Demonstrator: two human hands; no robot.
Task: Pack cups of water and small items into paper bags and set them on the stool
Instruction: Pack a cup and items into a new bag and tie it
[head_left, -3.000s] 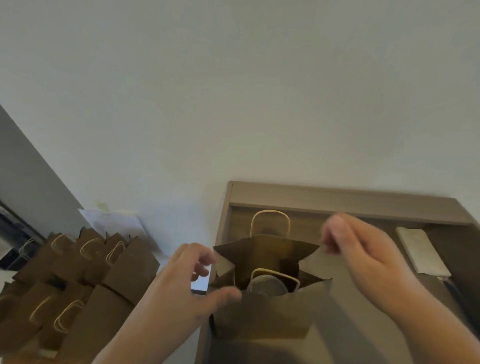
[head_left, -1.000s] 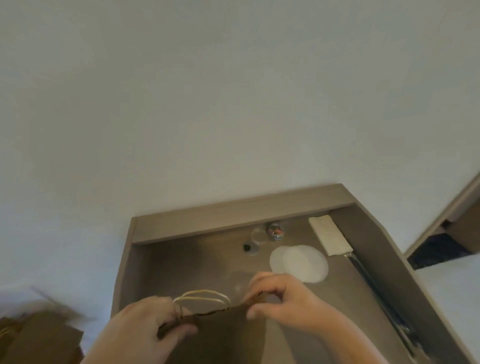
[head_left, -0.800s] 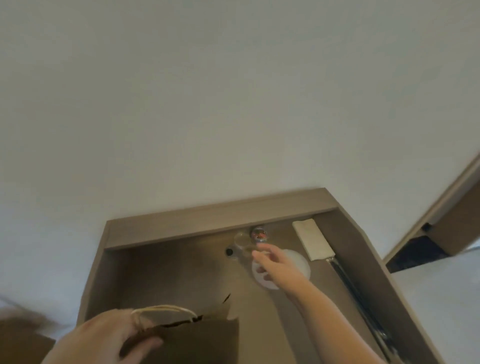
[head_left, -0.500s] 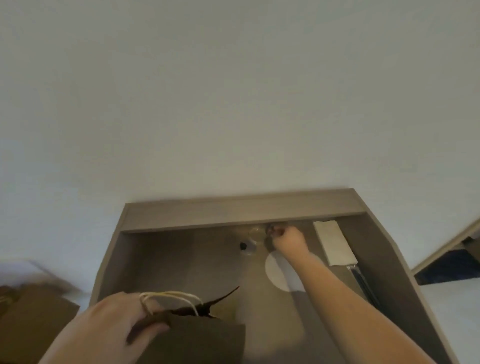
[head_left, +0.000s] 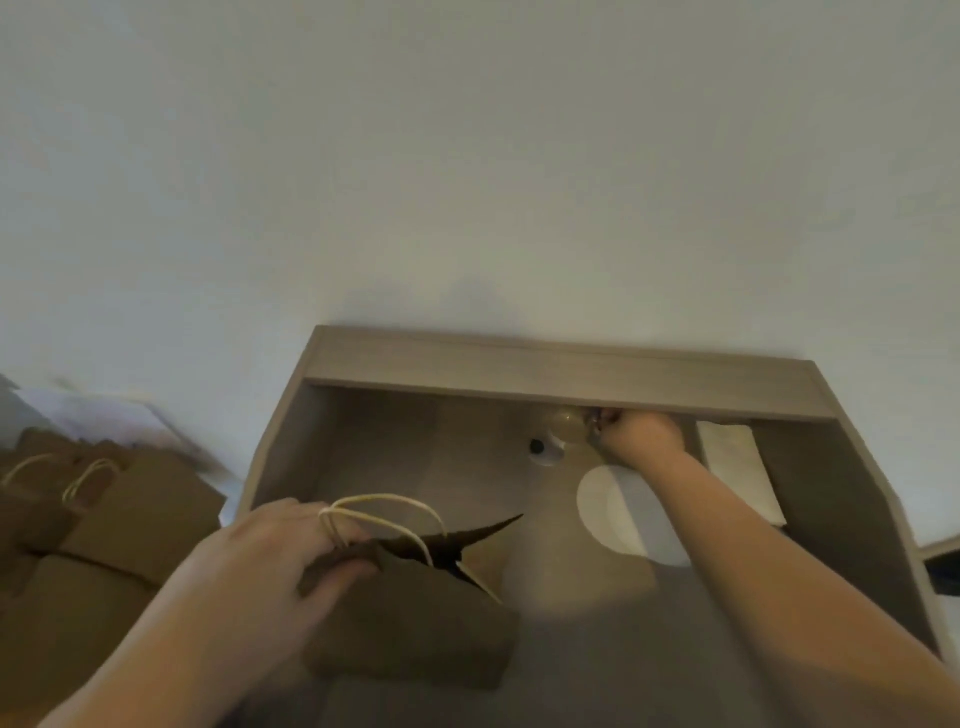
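Note:
A brown paper bag (head_left: 415, 623) with cream rope handles stands on the near part of the walled wooden desk (head_left: 519, 364). My left hand (head_left: 280, 551) grips the bag's top edge at the handles. My right hand (head_left: 641, 434) reaches to the desk's back wall, its fingers curled on a small reddish item (head_left: 597, 418) that is mostly hidden. A small clear cup (head_left: 569, 423) sits just left of that hand.
White round lids (head_left: 605, 506) lie under my right forearm. A small white piece with a dark dot (head_left: 543, 448) lies left of the cup. A folded white napkin (head_left: 737, 467) lies at the right. Several packed brown bags (head_left: 93, 499) stand left of the desk.
My right hand let go of the bag and reached to the small items at the desk's back. My left hand kept its hold on the bag's top.

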